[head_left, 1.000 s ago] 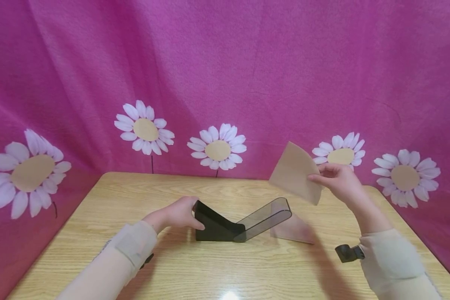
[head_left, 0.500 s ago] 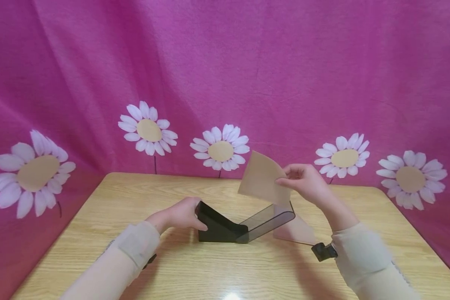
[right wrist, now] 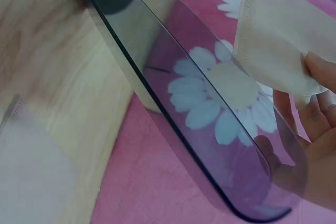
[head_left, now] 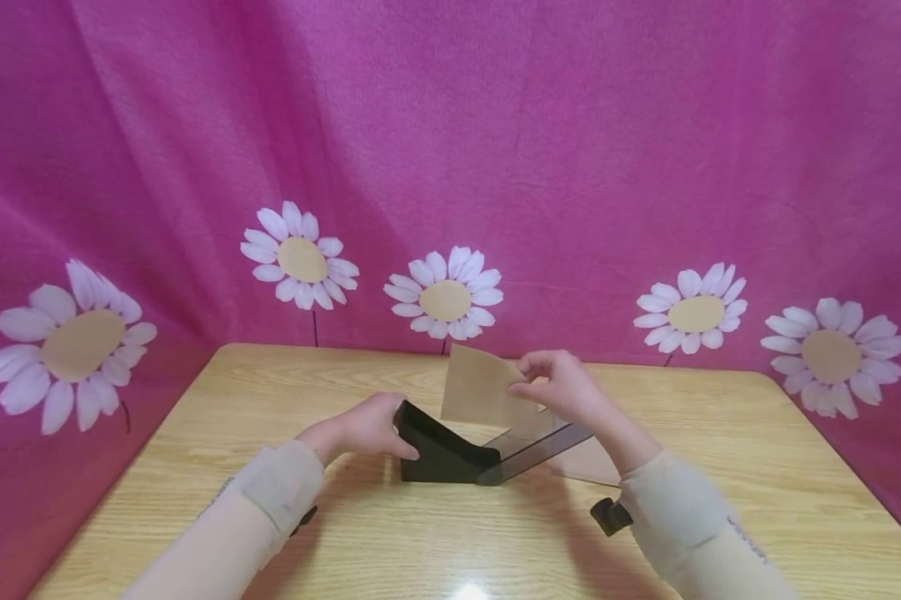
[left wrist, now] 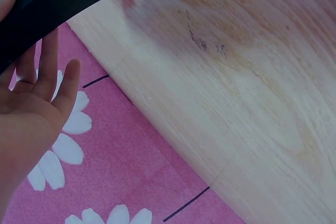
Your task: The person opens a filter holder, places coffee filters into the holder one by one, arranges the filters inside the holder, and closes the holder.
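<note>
A black filter holder (head_left: 446,454) stands on the table with its smoky see-through lid (head_left: 536,452) swung out to the right. My left hand (head_left: 363,429) grips its left end, thumb on the near side and fingers behind. My right hand (head_left: 566,392) pinches a light brown paper coffee filter (head_left: 480,387) by its right edge, above the holder and lid. In the right wrist view the crimped seam of this filter (right wrist: 283,35) shows, and the right hand (right wrist: 315,124) is partly seen through the lid. The left wrist view shows the holder's dark underside edge (left wrist: 58,3) over the left fingers.
More filter paper (head_left: 588,465) lies on the table behind the lid, partly hidden by the right forearm. The wooden table (head_left: 390,542) ends at a pink curtain (head_left: 570,167) printed with white daisies. Straps with small black cameras sit on both wrists.
My right hand has carried the coffee filter leftward and down, from right of the lid to above the holder. The left hand keeps its grip on the holder, which has stayed in place.
</note>
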`<state>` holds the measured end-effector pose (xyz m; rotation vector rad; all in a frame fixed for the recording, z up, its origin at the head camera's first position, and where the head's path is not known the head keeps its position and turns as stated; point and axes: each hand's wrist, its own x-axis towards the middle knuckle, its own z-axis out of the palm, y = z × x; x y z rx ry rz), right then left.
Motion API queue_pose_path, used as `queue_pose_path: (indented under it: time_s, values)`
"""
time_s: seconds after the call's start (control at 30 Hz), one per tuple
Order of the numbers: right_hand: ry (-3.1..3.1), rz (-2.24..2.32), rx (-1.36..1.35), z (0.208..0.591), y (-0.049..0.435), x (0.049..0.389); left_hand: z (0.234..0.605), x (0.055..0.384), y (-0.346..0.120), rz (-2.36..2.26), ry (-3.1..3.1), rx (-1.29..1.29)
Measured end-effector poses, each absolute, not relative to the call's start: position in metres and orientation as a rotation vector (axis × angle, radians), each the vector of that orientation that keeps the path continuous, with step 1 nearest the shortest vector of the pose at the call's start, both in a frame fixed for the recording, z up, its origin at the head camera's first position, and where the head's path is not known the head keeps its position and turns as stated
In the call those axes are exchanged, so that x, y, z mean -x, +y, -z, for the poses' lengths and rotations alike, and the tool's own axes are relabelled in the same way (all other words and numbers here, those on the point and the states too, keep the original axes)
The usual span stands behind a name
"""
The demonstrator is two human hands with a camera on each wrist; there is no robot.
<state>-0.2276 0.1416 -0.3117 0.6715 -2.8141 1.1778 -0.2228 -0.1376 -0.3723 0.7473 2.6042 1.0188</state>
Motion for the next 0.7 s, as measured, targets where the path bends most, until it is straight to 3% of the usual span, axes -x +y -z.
queue_pose_path:
  time_s: [0.7]
  values:
    - [-2.838,-1.047,-0.771,0.340,0.114,0.228,0.371,0.223,-0.137,-1.011,2.592,-0.764]
